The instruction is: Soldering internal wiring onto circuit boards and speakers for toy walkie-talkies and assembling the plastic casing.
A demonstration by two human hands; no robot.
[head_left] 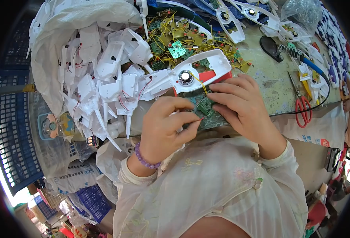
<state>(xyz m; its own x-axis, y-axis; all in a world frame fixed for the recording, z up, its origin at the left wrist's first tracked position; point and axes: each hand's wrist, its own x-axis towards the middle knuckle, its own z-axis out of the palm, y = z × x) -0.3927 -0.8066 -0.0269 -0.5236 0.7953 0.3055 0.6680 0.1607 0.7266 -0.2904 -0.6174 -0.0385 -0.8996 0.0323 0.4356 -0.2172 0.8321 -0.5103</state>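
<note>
My left hand [169, 123], a purple bead bracelet at its wrist, pinches a thin red wire [202, 119] between thumb and index finger. To its right, my right hand [244, 104] has its fingertips closed on the edge of a small green circuit board [206, 106]. A yellow wire [202, 82] runs up from beside those fingertips. Just beyond both hands lies an open white plastic housing [214, 65] with a handle loop and a round black-and-silver part [185, 77]. Under the housing, part of a red block [207, 76] shows.
At the left, white housings [110, 59] spill from a white sack [83, 16]. Circuit boards with yellow wires [171, 31] are heaped behind. Rightward are red-handled scissors [302, 109], a blue-handled soldering iron [315, 68] with a coiled holder, and a black oval piece [271, 48].
</note>
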